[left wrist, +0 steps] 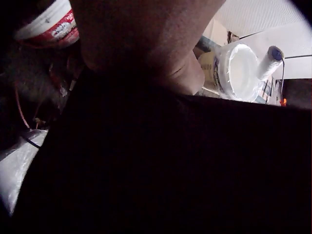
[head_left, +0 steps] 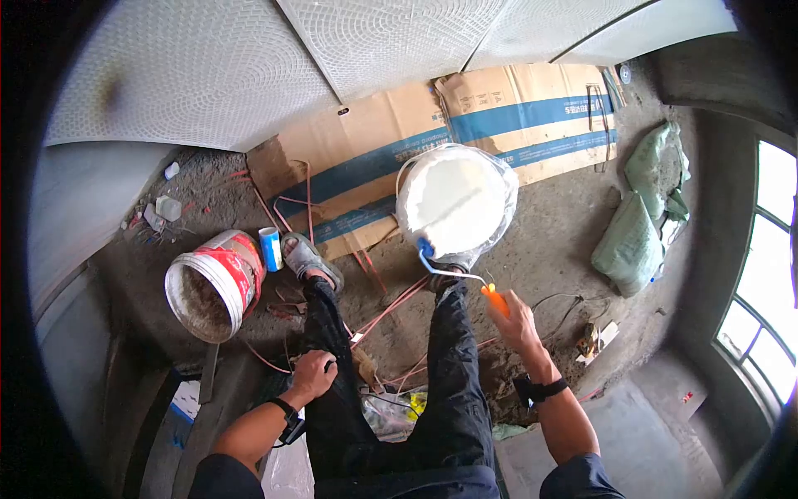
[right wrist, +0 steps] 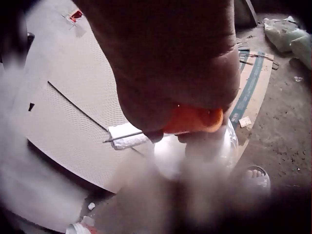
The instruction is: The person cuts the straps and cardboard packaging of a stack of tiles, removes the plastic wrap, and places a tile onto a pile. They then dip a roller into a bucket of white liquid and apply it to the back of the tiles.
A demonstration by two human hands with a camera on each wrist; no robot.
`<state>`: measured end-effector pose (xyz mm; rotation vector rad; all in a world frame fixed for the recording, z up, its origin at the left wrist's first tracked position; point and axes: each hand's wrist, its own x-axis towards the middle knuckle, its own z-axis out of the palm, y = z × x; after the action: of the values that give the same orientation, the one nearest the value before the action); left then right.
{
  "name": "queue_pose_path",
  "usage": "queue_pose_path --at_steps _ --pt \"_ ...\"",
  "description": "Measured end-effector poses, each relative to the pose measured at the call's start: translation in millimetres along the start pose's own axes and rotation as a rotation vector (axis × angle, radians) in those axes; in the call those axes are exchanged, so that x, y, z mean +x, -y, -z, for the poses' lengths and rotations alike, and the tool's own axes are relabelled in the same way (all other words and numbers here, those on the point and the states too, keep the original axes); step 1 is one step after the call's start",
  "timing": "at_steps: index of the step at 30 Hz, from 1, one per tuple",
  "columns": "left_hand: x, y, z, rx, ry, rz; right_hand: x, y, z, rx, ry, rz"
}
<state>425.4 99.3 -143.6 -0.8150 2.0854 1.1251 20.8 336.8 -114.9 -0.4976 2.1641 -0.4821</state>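
Note:
My right hand point(head_left: 517, 323) grips the orange handle point(head_left: 494, 297) of a paint roller. The roller's thin metal frame point(head_left: 453, 273) bends up to a blue end point(head_left: 426, 247) at the near rim of a bucket point(left wrist: 222, 78) of white paint. In the left wrist view the white roller sleeve point(left wrist: 267, 65) overlaps the bucket's right side, tilted. Clear plastic film point(head_left: 504, 218) wraps the bucket. Near the knee of the dark trousers point(head_left: 332, 416), my left hand point(head_left: 313, 374) rests on the leg with nothing in it.
A red and white bucket point(head_left: 247, 259) with brownish residue leans at the left, beside a blue and white cylinder point(head_left: 271, 249). Flattened cardboard point(head_left: 357, 179) lies beneath the paint bucket. Pale textured panels point(head_left: 399, 41) stand behind. Green sacks point(head_left: 629, 241) lie right; pinkish tubing point(head_left: 391, 309) crosses the floor.

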Motion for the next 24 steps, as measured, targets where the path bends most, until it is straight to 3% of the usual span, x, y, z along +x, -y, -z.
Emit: queue_pose_path --at_steps 2,6,9,12,14,18,20,24 --pt "1.0 3.3 4.4 -0.027 0.012 0.001 -7.1 2.7 5.7 -0.009 0.142 -0.079" --pt "0.6 0.4 8.8 -0.006 -0.047 0.019 7.1 2.5 3.6 -0.211 0.111 -0.014" --pt "-1.1 5.9 8.0 -0.010 -0.077 0.017 32.4 -4.7 -12.4 -0.428 0.121 -0.094" --pt "-1.5 3.1 14.1 -0.046 -0.072 0.060 40.5 -13.9 -20.8 -0.548 0.042 -0.115" --pt "-1.7 4.2 13.8 -0.068 -0.076 0.056 41.6 -22.3 -24.4 -0.601 -0.115 -0.019" --pt "-2.3 9.0 17.4 -0.077 -0.051 0.053 44.8 -29.9 -30.4 -0.642 -0.095 -0.063" --pt "-3.7 9.8 19.9 -0.097 -0.084 0.051 43.6 -46.3 -48.1 -0.545 -0.254 -0.035" --pt "-4.7 11.7 20.6 -0.072 -0.136 0.049 47.2 -45.3 -66.9 -0.437 -0.170 -0.227"
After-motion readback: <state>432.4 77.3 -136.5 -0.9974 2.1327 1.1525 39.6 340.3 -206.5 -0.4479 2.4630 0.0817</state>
